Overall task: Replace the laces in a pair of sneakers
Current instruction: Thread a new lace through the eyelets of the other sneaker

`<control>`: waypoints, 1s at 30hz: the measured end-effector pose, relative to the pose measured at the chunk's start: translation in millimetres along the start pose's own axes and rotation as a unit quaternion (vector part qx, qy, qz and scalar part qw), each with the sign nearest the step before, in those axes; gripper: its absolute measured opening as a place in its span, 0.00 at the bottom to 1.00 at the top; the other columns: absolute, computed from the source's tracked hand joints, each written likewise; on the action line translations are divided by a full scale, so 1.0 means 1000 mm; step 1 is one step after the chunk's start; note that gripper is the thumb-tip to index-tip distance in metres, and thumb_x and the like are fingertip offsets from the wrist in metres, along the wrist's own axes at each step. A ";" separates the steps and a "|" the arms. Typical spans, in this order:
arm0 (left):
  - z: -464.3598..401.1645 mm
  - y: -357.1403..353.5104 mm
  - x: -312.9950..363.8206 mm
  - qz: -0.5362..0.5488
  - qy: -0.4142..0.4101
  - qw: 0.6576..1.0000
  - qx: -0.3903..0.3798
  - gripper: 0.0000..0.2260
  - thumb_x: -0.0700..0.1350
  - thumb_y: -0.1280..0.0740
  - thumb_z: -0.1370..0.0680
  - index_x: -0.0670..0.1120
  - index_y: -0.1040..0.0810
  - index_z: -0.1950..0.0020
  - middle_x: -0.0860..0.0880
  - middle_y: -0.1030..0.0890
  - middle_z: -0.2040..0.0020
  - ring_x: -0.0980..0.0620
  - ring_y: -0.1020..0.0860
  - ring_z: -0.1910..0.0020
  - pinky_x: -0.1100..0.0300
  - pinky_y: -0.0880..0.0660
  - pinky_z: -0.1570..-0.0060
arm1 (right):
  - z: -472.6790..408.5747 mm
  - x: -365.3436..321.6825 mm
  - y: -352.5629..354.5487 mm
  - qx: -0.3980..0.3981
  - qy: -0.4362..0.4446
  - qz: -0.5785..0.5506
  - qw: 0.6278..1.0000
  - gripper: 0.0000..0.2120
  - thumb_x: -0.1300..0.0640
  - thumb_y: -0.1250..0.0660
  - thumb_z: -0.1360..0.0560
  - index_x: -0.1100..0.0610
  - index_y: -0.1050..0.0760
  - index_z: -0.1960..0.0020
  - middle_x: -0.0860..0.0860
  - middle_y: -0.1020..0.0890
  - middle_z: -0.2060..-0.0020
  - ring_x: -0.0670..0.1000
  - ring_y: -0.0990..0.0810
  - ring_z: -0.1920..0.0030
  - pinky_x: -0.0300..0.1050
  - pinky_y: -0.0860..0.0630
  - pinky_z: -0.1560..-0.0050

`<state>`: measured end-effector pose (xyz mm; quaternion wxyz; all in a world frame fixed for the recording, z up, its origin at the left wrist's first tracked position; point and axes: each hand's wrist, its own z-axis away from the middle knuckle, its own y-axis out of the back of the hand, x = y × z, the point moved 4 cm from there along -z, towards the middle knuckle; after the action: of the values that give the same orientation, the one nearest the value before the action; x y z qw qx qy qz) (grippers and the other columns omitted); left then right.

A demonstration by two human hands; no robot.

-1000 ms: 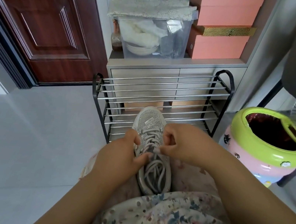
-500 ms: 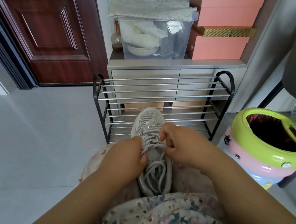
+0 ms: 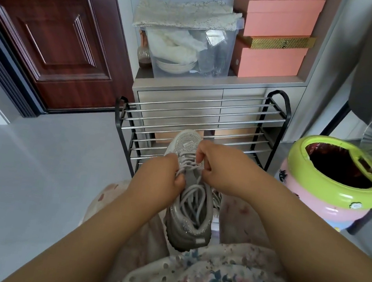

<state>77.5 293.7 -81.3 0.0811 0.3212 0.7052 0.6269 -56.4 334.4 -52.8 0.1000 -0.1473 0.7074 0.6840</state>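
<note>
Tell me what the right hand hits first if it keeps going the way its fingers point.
The right hand points left, its fingers pinching the lace over the sneaker. Going on, it would probably meet the left hand, just across the laces; depth is hard to judge.

Bare floor (image 3: pixel 28 176) left; shoe rack (image 3: pixel 203 119) ahead, bin (image 3: pixel 334 183) right.

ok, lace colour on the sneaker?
Light grey laces, on a grey sneaker with sparkly trim; head view.
</note>
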 end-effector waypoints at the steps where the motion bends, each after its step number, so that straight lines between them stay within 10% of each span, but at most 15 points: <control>1: -0.004 0.001 0.000 -0.005 -0.004 1.000 -0.004 0.07 0.47 0.38 0.24 0.45 0.31 0.59 0.48 0.24 0.66 0.47 0.25 0.64 0.56 0.31 0.66 | -0.003 0.000 0.001 -0.001 -0.002 0.004 1.000 0.11 0.59 0.36 0.28 0.53 0.30 0.45 0.48 0.25 0.60 0.51 0.26 0.58 0.43 0.34 0.61; 21: -0.065 -0.067 -0.049 -0.045 0.015 0.995 -0.089 0.08 0.47 0.40 0.23 0.43 0.27 0.54 0.43 0.22 0.56 0.42 0.23 0.56 0.55 0.28 0.63 | -0.060 0.022 -0.041 -0.095 -0.056 0.022 0.994 0.10 0.61 0.38 0.24 0.61 0.25 0.45 0.55 0.19 0.51 0.52 0.20 0.62 0.35 0.32 0.72; 30: -0.092 -0.151 -0.079 -0.029 0.055 0.980 -0.187 0.11 0.49 0.41 0.21 0.43 0.25 0.49 0.43 0.20 0.53 0.43 0.22 0.55 0.56 0.28 0.60 | -0.078 0.075 -0.089 -0.171 -0.132 -0.045 0.975 0.07 0.59 0.38 0.24 0.59 0.25 0.48 0.56 0.19 0.50 0.56 0.17 0.57 0.47 0.22 0.57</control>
<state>38.4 171.7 -227.4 0.1192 0.2446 0.5880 0.7618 -91.1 249.7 -158.8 0.1967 -0.1019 0.5534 0.8029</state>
